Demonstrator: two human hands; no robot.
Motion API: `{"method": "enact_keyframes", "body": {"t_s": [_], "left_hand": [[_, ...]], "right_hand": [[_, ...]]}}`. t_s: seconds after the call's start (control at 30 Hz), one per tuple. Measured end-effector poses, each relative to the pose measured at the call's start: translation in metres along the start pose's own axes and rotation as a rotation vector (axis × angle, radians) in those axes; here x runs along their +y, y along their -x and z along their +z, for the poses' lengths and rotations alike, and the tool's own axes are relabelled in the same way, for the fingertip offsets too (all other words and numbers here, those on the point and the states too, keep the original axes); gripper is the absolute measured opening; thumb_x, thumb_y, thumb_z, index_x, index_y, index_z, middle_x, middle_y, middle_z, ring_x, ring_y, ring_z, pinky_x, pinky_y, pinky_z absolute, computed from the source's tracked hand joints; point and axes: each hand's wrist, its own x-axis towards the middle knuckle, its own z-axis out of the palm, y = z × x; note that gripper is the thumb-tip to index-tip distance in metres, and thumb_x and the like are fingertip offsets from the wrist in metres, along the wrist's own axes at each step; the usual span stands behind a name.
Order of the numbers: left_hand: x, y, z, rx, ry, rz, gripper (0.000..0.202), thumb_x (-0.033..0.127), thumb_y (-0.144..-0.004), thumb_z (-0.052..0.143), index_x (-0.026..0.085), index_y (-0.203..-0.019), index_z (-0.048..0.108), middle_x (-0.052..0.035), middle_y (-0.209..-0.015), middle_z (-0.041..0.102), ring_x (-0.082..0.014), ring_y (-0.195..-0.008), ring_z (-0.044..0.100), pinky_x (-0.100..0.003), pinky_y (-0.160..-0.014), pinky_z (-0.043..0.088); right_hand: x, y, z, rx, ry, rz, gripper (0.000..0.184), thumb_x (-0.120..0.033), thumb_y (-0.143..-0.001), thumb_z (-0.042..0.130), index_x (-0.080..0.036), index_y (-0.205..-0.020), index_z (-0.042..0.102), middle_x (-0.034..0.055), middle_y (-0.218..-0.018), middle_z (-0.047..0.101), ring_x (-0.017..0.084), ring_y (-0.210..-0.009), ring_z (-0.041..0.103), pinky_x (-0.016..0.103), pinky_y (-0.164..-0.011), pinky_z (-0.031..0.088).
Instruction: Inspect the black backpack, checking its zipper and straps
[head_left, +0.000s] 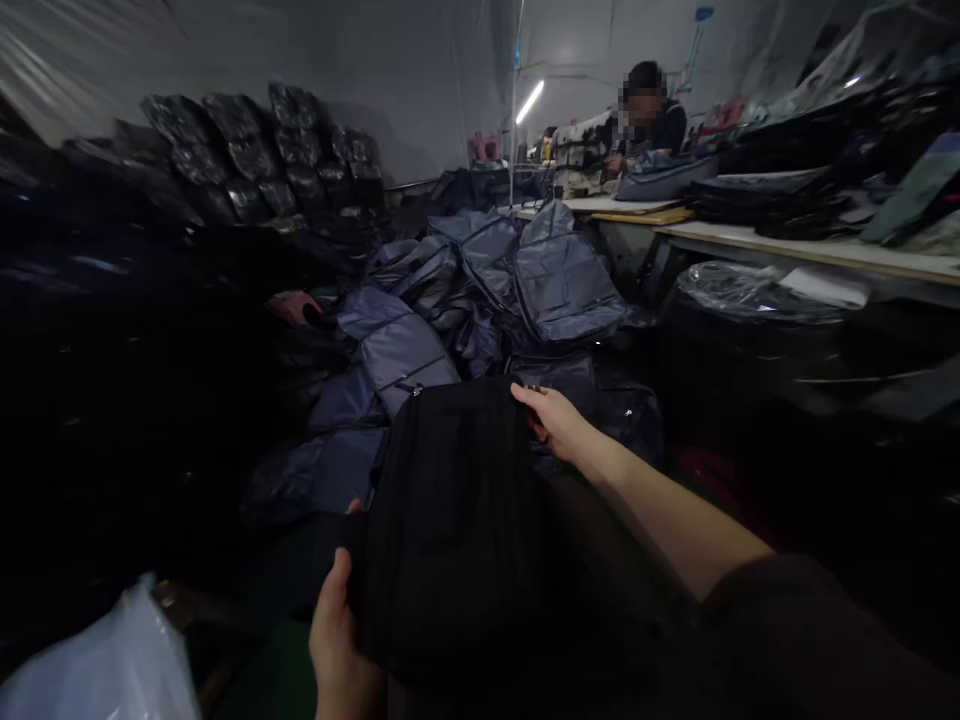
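A black fabric bag (pixel 454 520) lies lengthwise in front of me. My left hand (pixel 339 630) grips its near left edge, thumb up along the fabric. My right hand (pixel 553 418) reaches forward and pinches the bag's far right corner, close to a zipper. Both hands are closed on the bag.
A heap of grey-blue bags (pixel 480 290) fills the floor ahead. Black bags wrapped in plastic (pixel 255 160) are stacked at the back left. A white plastic bag (pixel 105 660) sits at the lower left. On the right stands a long worktable (pixel 810 245); another person (pixel 649 110) sits far behind it.
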Motion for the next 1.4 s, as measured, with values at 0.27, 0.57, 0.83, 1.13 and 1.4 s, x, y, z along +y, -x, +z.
{"method": "enact_keyframes", "body": {"t_s": [0.27,0.57,0.83,1.13,1.4], "left_hand": [[0.015,0.015,0.049,-0.078,0.283,0.017,0.044,0.043,-0.086,0.044,0.036,-0.130,0.047,0.0028,-0.129,0.055,-0.0226,-0.124,0.045,-0.035,-0.097,0.045],[0.018,0.027,0.070,-0.153,0.292,0.048,0.046,0.040,-0.086,0.045,0.035,-0.132,0.044,0.0020,-0.128,0.056,-0.0228,-0.121,0.048,-0.035,-0.098,0.045],[0.035,0.017,0.046,-0.065,0.439,-0.012,0.041,0.034,-0.086,0.044,0.032,-0.127,0.051,0.0018,-0.127,0.057,-0.0222,-0.120,0.049,-0.033,-0.100,0.042],[0.044,0.020,0.042,-0.029,0.517,-0.019,0.039,0.032,-0.087,0.043,0.029,-0.124,0.055,0.0003,-0.124,0.059,-0.0221,-0.120,0.048,-0.034,-0.105,0.035],[0.046,0.011,0.043,0.019,0.504,0.020,0.038,0.034,-0.086,0.043,0.028,-0.122,0.057,0.0004,-0.123,0.060,-0.0226,-0.119,0.049,-0.037,-0.102,0.040]], "right_hand": [[0.001,0.064,-0.006,-0.209,0.277,0.064,0.036,-0.052,-0.071,0.066,-0.017,-0.069,0.063,-0.0010,-0.059,0.060,0.010,-0.052,0.050,0.019,-0.042,0.035],[-0.004,0.062,0.000,-0.270,-0.001,0.224,0.021,-0.037,-0.077,0.060,-0.018,-0.079,0.069,0.0035,-0.075,0.070,0.019,-0.072,0.065,0.028,-0.065,0.051],[-0.013,0.064,-0.007,-0.120,-0.220,0.192,0.015,-0.031,-0.075,0.064,-0.017,-0.072,0.065,0.0007,-0.066,0.067,0.015,-0.058,0.062,0.024,-0.054,0.050],[-0.025,0.079,0.006,-0.176,-0.174,0.139,0.018,-0.033,-0.076,0.064,-0.016,-0.073,0.060,-0.0009,-0.064,0.061,0.011,-0.056,0.056,0.021,-0.052,0.045],[-0.027,0.113,-0.004,-0.456,0.344,-0.081,0.038,-0.048,-0.083,0.056,-0.016,-0.066,0.045,-0.0040,-0.058,0.047,0.008,-0.053,0.044,0.019,-0.049,0.031]]}}
